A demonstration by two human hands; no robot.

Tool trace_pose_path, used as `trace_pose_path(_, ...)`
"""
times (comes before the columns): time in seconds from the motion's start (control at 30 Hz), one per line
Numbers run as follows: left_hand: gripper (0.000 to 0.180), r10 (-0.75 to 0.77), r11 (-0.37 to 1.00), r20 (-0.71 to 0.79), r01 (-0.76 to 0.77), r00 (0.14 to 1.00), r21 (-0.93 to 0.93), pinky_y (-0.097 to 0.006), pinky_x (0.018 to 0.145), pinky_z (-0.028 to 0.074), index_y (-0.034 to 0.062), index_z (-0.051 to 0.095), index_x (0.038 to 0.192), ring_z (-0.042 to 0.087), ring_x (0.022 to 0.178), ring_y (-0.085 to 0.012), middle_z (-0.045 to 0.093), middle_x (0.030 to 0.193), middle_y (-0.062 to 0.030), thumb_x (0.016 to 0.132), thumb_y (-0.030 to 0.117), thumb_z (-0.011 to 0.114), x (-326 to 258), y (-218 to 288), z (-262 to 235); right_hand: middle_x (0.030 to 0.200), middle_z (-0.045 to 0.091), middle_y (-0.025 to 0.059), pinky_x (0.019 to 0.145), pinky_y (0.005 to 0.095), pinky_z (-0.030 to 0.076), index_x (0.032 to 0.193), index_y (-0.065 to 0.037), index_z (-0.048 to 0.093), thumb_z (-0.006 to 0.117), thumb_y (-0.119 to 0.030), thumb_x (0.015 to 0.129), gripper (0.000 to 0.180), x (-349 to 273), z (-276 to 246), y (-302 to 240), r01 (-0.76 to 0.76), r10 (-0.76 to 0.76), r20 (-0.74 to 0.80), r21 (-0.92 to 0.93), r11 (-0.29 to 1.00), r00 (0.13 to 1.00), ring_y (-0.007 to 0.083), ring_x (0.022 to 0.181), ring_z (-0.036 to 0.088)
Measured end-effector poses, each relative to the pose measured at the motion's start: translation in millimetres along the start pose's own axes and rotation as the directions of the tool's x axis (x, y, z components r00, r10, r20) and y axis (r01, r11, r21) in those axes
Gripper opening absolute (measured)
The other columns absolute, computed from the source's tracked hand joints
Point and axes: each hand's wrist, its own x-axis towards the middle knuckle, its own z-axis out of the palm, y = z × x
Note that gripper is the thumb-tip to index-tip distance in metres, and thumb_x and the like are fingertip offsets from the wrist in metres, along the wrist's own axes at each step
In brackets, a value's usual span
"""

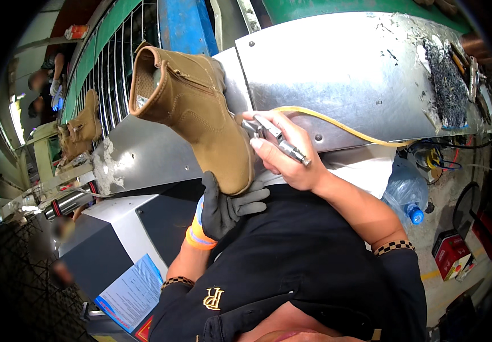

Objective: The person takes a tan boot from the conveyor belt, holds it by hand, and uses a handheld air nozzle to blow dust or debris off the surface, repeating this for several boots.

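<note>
A tan ankle boot [200, 108] with a side zip lies over the metal bench, its open top pointing up and left and its toe toward me. Under the toe, my left hand [226, 210], in a grey glove with an orange cuff, grips it between thumb and palm, with the other fingers stretched past the toe. My bare right hand [294, 151] is closed round a small metal air gun [279, 138] that looks like a spray gun. Its front end is close beside the sole edge; whether it touches cannot be told. A yellow hose [340, 125] curves behind that hand.
The metal bench [326, 68] carries a dark crusted patch [446, 85] and several tools at the far right. More boots [83, 125] stand by a wire rack [114, 68] on the left. A plastic bag with a blue-capped bottle [408, 196] sits below right.
</note>
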Motion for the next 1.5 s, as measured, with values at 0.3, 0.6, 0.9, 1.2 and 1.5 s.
trace_pose_path(0.3,0.104,-0.182,0.980,0.211,0.194,0.960,-0.037,-0.033,0.083,0.048,-0.0006,0.034,0.141,0.057,0.109,-0.0229,0.055,0.126,-0.0175,0.079,0.082,0.041,21.7,-6.2,11.5,0.088,0.059,0.0028,0.072,0.0247,0.043,0.127,-0.002,0.052,0.058,-0.017,0.091,0.040,-39.2,-24.5,-24.1,-0.183,0.186,0.019,-0.122,0.976,0.982,0.0071,0.078,0.052)
trace_pose_path(0.6,0.112,-0.148,0.987,0.391,0.161,0.909,0.000,-0.046,0.094,0.051,-0.0025,0.027,0.145,0.059,0.117,-0.0313,0.051,0.135,-0.0222,0.076,0.085,0.034,57.0,-1.3,48.1,0.094,0.062,0.0082,0.080,0.0278,0.044,0.123,-0.002,0.057,0.060,-0.019,0.089,0.038,-46.1,-30.3,-73.9,-0.218,0.191,-0.111,-0.359,0.907,0.975,0.0133,0.086,0.056)
trace_pose_path(0.9,0.113,-0.025,0.999,0.472,0.042,0.881,-0.024,-0.042,0.102,0.043,-0.0037,0.031,0.143,0.052,0.123,-0.0310,0.049,0.135,-0.0200,0.076,0.087,0.028,78.1,11.7,71.6,0.089,0.062,0.0082,0.076,0.0265,0.045,0.127,0.001,0.052,0.061,-0.017,0.089,0.043,-49.0,-15.9,-72.1,-0.198,0.110,-0.242,-0.377,0.905,0.964,0.0121,0.081,0.056)
trace_pose_path(1.2,0.072,0.017,0.998,0.418,0.012,0.908,-0.065,-0.027,0.085,0.045,0.0072,0.053,0.110,0.053,0.094,-0.0136,0.056,0.100,-0.0031,0.092,0.072,0.028,105.3,4.3,58.0,0.092,0.067,0.0147,0.059,0.0243,0.048,0.127,0.007,0.048,0.063,0.001,0.080,0.050,-59.1,-16.1,-11.4,0.183,-0.354,-0.091,-0.722,0.667,0.931,0.0124,0.058,0.059)
trace_pose_path(1.5,0.043,0.008,0.912,0.604,-0.253,0.797,0.322,-0.032,0.095,0.044,0.0016,0.045,0.130,0.055,0.111,-0.0208,0.056,0.120,-0.0111,0.102,0.033,0.039,105.3,26.3,46.2,0.090,0.065,0.0106,0.069,0.0293,0.053,0.127,0.007,0.050,0.062,0.003,0.080,0.049,-51.2,-39.7,-18.7,0.129,-0.172,-0.073,-0.400,0.907,0.982,0.0154,0.073,0.066)
